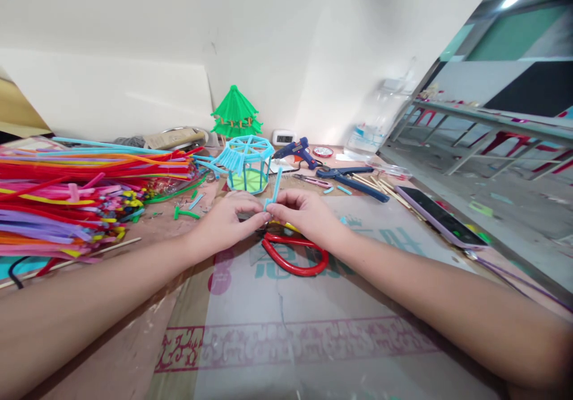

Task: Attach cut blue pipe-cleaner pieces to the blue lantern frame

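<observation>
My left hand (233,215) and my right hand (301,212) meet at the middle of the table, fingers pinched together on a light blue pipe cleaner piece (274,190) that sticks up between them. Just beyond stands a small light blue pavilion model (248,162) with a green floor. Behind it a green pavilion model (236,113) stands by the wall. Red-handled scissors (293,257) lie under my right wrist.
A big pile of coloured pipe cleaners (71,191) fills the left side. A blue glue gun (298,150), blue pliers (353,182), wooden sticks (380,186) and a phone (441,216) lie to the right. A plastic bottle (378,119) stands at the back right. Cardboard (290,334) covers the table.
</observation>
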Available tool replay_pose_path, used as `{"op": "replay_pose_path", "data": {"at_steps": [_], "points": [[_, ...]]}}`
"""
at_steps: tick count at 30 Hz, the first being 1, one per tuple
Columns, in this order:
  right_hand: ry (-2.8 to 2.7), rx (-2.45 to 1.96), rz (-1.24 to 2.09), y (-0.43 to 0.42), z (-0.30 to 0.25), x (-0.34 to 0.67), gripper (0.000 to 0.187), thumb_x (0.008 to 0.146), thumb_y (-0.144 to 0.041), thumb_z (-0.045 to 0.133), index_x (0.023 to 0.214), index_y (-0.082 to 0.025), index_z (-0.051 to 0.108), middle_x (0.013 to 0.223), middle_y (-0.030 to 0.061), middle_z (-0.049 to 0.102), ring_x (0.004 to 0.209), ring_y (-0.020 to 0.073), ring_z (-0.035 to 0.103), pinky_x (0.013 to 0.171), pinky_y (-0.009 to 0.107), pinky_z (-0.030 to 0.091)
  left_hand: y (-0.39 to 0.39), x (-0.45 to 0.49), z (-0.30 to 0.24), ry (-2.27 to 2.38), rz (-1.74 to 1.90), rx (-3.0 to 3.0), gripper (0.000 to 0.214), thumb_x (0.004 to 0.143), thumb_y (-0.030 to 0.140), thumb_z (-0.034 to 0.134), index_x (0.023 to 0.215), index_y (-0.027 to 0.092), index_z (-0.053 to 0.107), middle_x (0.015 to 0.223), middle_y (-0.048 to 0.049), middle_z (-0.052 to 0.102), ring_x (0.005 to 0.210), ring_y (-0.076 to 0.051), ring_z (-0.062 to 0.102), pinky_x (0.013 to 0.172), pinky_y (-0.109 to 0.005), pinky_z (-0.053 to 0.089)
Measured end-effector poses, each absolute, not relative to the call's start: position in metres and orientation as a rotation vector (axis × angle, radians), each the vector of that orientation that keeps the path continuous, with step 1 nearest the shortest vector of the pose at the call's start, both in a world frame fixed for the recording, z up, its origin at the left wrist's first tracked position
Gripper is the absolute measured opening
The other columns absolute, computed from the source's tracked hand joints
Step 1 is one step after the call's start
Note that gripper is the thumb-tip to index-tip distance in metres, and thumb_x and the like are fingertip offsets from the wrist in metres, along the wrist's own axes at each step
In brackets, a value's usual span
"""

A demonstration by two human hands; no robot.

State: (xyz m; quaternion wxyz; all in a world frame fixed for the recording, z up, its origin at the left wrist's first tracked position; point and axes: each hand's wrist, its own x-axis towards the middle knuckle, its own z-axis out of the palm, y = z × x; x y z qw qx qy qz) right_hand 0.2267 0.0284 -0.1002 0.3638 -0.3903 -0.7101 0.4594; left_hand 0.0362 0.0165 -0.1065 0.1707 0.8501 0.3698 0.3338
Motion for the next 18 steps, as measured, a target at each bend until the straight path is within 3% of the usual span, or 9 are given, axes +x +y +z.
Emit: {"op": "replay_pose_path", "data": {"at_steps": [18], "points": [[-1.761, -0.979, 1.25, 0.029, -0.0984, 0.2253, 0.026, 0.072, -0.041, 0.07, 0.073, -0.016, 0.065, 0.062, -0.0028, 0.058, 0.057, 0.009, 0.049, 0.054, 0.023, 0.04, 0.0187, 0.0341, -0.1088, 1.049, 0.927, 2.43, 0.03, 0.091, 0.035, 0.051, 0.072, 0.018, 0.068, 0.075, -0.003, 0.067, 0.081, -0.018, 0.06, 0.077, -0.031, 0.044]]}}
